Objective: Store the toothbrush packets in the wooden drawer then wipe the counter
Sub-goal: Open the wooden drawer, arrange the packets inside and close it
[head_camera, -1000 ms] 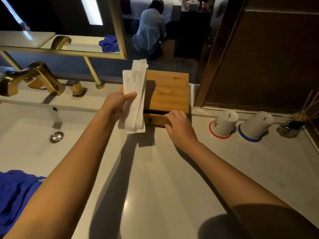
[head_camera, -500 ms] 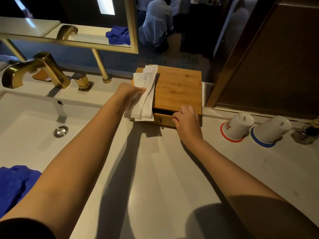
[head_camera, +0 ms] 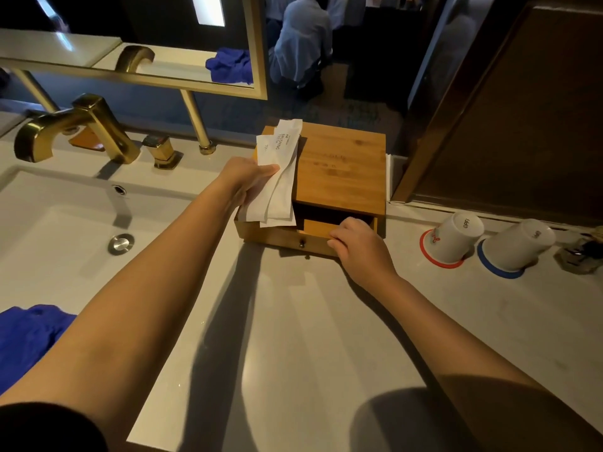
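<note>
The top packet reads "BRUSHING TEETH" in dark letters running along its length; smaller print beside it is too fine to read. The packet behind shows only "TE". The left cup's base reads "PFI"

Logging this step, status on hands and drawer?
Left hand gripping toothbrush packets, lower ends over the open drawer. Right hand on the drawer front. Packets not yet in. Nothing blocking.

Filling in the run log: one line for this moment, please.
left hand: holds toothbrush packets | right hand: on drawer front | wooden drawer: partly open | packets: not yet in
</note>
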{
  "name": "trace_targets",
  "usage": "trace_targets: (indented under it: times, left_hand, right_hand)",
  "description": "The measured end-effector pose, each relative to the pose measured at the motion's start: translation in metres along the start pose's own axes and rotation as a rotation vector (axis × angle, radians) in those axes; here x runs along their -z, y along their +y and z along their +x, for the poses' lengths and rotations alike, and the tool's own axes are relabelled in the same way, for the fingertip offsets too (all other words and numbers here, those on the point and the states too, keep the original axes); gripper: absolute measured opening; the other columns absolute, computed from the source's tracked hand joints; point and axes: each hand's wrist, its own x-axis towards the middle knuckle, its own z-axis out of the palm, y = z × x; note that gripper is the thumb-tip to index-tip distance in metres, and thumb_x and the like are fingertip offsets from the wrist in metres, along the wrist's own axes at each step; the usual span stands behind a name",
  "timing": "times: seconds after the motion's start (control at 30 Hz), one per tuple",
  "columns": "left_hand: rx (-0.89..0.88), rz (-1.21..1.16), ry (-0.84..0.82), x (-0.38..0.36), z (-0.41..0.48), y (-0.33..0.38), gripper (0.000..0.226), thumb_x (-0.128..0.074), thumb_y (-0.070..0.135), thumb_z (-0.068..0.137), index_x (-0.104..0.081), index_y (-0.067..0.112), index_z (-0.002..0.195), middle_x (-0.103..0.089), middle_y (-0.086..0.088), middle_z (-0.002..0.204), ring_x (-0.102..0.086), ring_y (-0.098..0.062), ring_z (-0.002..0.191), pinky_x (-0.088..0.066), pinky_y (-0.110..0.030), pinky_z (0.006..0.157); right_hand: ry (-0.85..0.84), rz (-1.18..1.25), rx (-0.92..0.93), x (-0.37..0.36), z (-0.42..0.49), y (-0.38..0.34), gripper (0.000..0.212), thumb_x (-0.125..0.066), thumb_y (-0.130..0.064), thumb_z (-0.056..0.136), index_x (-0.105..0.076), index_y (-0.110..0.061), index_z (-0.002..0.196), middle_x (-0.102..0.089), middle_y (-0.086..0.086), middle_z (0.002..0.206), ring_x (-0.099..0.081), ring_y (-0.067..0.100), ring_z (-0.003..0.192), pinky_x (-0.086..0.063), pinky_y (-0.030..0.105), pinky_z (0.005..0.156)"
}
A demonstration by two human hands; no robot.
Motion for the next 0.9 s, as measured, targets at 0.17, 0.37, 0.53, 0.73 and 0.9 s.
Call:
trace_targets:
  times: [0.17, 0.37, 0.53, 0.73, 0.9]
  left_hand:
    - [0.008, 0.01, -0.02, 0.002, -0.003, 0.001, 0.039, -0.067, 0.035, 0.08, -0.056, 0.015, 0.112, -0.062, -0.005, 0.111, -0.063, -0.025, 0.099, -0.052, -0.044, 0.09]
    - [-0.004, -0.012, -0.024, 0.001, -0.001, -0.001, 0.038, -0.068, 0.033, 0.08, -0.058, 0.014, 0.111, -0.063, -0.005, 0.111, -0.065, -0.024, 0.098, -0.053, -0.044, 0.09]
    - [-0.02, -0.027, -0.003, -0.001, -0.002, -0.001, 0.037, -0.068, 0.032, 0.081, -0.058, 0.013, 0.111, -0.062, -0.004, 0.111, -0.064, -0.022, 0.097, -0.054, -0.039, 0.084]
    - [-0.048, -0.052, 0.035, -0.005, -0.009, -0.001, 0.033, -0.066, 0.029, 0.083, -0.056, 0.012, 0.111, -0.059, -0.001, 0.107, -0.06, -0.018, 0.089, -0.047, -0.026, 0.058]
    - [-0.058, -0.049, 0.048, -0.007, -0.011, -0.002, 0.033, -0.065, 0.028, 0.084, -0.056, 0.011, 0.111, -0.059, -0.002, 0.109, -0.059, -0.017, 0.089, -0.045, -0.023, 0.055]
  right_hand:
    - [-0.025, 0.002, 0.074, 0.0, -0.017, -0.004, 0.021, -0.052, -0.017, 0.094, -0.07, -0.008, 0.102, -0.063, 0.007, 0.097, -0.054, 0.018, 0.094, -0.043, 0.025, 0.074]
    - [-0.045, 0.024, 0.149, -0.001, -0.053, -0.012, 0.018, -0.058, -0.016, 0.091, -0.071, -0.008, 0.102, -0.065, 0.007, 0.092, -0.057, 0.016, 0.089, -0.043, 0.02, 0.07]
    - [-0.032, 0.044, 0.156, -0.005, -0.066, -0.014, 0.016, -0.063, -0.013, 0.087, -0.072, -0.008, 0.1, -0.066, 0.006, 0.089, -0.057, 0.014, 0.085, -0.043, 0.017, 0.066]
    - [-0.008, 0.049, 0.162, -0.002, -0.067, -0.016, 0.016, -0.064, -0.012, 0.086, -0.073, -0.006, 0.098, -0.066, 0.009, 0.088, -0.059, 0.018, 0.084, -0.047, 0.023, 0.066]
    - [0.005, 0.038, 0.153, -0.004, -0.067, -0.018, 0.016, -0.064, -0.012, 0.087, -0.072, -0.006, 0.099, -0.065, 0.008, 0.088, -0.058, 0.016, 0.083, -0.047, 0.022, 0.065]
